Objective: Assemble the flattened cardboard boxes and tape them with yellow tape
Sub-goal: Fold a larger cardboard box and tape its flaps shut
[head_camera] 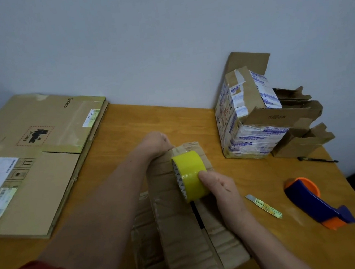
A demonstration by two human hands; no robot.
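A worn brown cardboard box (182, 232) lies in front of me on the wooden table (140, 125), its flaps meeting along a dark seam. My right hand (219, 187) grips a roll of yellow tape (190, 174) that stands on the box's far part. My left hand (156, 144) rests at the box's far edge, just behind the roll, its fingers hidden from view. Large flattened boxes (35, 162) with labels lie stacked at the table's left.
A taped-over open carton (247, 118) and torn cardboard pieces (300, 125) stand at the back right. A blue and orange tape dispenser (313, 201), a small utility knife (264, 206) and a black pen (317, 160) lie on the right. A wall rises behind the table.
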